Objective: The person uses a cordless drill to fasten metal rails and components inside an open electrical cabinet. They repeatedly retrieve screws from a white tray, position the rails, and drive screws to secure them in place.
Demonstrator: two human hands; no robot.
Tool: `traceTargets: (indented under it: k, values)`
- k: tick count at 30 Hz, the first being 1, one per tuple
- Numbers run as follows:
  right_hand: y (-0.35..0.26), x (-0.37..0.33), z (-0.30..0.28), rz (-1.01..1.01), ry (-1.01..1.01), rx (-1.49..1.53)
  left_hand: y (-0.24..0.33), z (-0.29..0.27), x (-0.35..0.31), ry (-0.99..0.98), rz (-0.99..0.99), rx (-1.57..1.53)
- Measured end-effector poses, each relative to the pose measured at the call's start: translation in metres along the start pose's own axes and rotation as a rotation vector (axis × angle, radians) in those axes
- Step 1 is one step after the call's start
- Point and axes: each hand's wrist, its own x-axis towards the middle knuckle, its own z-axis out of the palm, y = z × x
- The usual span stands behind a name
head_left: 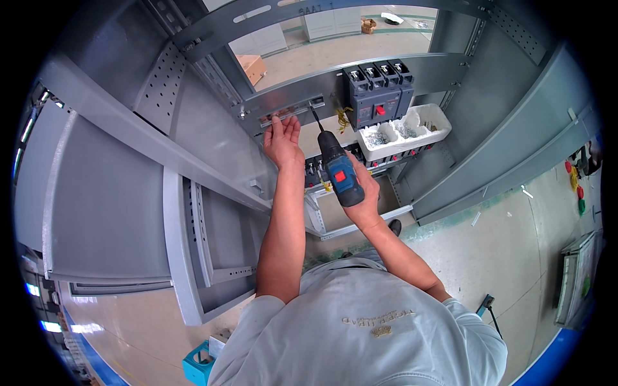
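Your right hand [362,194] wraps the drill [339,168], bit [317,120] at the metal rail's [301,109] right end. Left hand [284,143]: fingers loosely parted at the rail's left part; pinch, can't tell. Rail lies along grey crossbar [283,99]. Tilting the drill could skate the bit.

- Head view: I look steeply down, fisheye-wide, from the wearer's head into the grey cabinet [215,122].
- Range: near; left hand [284,143] and right hand [365,196] around centre, shirt [347,350] below.

matt plast. drill [336,161], shiny met. rail [297,111]
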Motion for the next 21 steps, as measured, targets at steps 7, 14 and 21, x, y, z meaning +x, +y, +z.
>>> traceTargets:
  k: [7, 14, 21]
  values:
    - [0.0025, 0.001, 0.0019, -0.047, 0.022, -0.019, -0.0002, -0.0006, -0.001, 0.005, 0.001, 0.033]
    - [0.0062, 0.0003, 0.0042, -0.058, 0.039, -0.01, 0.0009, 0.0013, -0.0036, -0.015, 0.02, 0.099]
    - [0.004, -0.001, 0.0021, -0.008, 0.014, 0.001, -0.0012, -0.0011, 0.0, -0.023, 0.051, 0.131]
